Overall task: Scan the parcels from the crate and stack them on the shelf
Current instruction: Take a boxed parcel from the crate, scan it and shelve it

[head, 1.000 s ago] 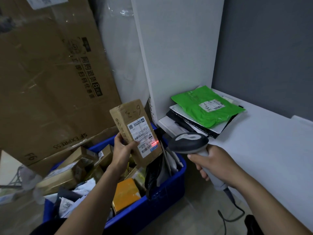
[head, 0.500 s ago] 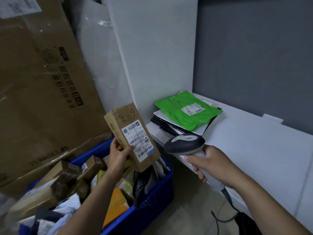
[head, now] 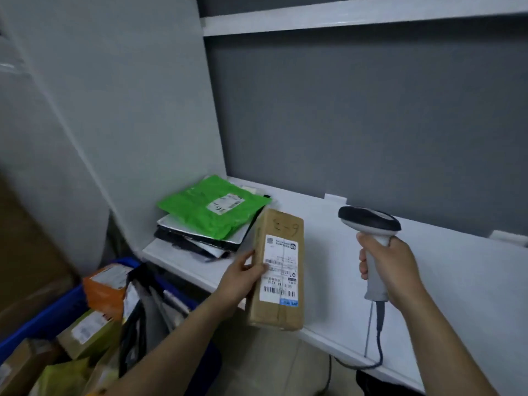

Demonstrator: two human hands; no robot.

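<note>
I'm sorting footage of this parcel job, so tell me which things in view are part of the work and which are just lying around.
Part of the job:
- brown cardboard parcel in left hand
- grey handheld scanner in right hand
- blue plastic crate
- white shelf
- green plastic mailer atop the stack

Just lying about:
- large brown cardboard sheet

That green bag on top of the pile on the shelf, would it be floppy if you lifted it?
Probably floppy: the green bag is wrinkled film that sags over the flat parcels beneath it. It looks thin, so likely light. Its glossy surface suggests that it could slide off the pile if nudged.
</note>
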